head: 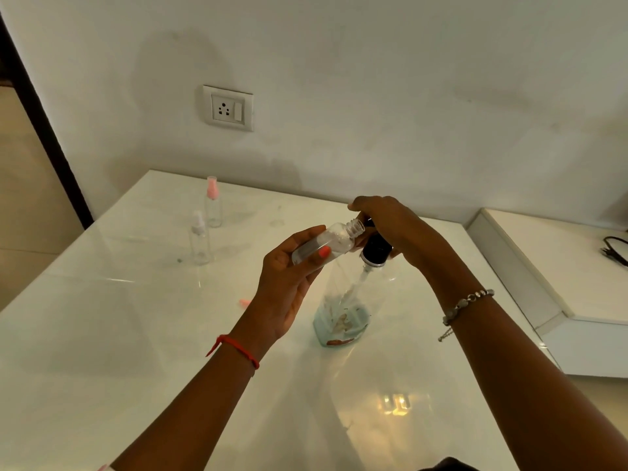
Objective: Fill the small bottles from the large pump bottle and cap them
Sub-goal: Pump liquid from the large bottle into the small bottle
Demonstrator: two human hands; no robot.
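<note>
Mid-frame: left grip (pixel 289 283) holds uncapped small bottle (pixel 326 244) tilted, mouth at nozzle of pump bottle (pixel 343 311), right grip (pixel 390 226) curled over its head; capped bottles (pixel 199 241) upper left on desk (pixel 136 334); filling apparently underway, capping pending.

The clear large pump bottle (pixel 343 311), black-headed and nearly emptied, is stood upright. An uncapped small bottle (pixel 326 244) is held tilted at its nozzle. A pink-capped small bottle (pixel 213 205) and a white-capped small bottle (pixel 199 241) are set upright, well left of it.
</note>
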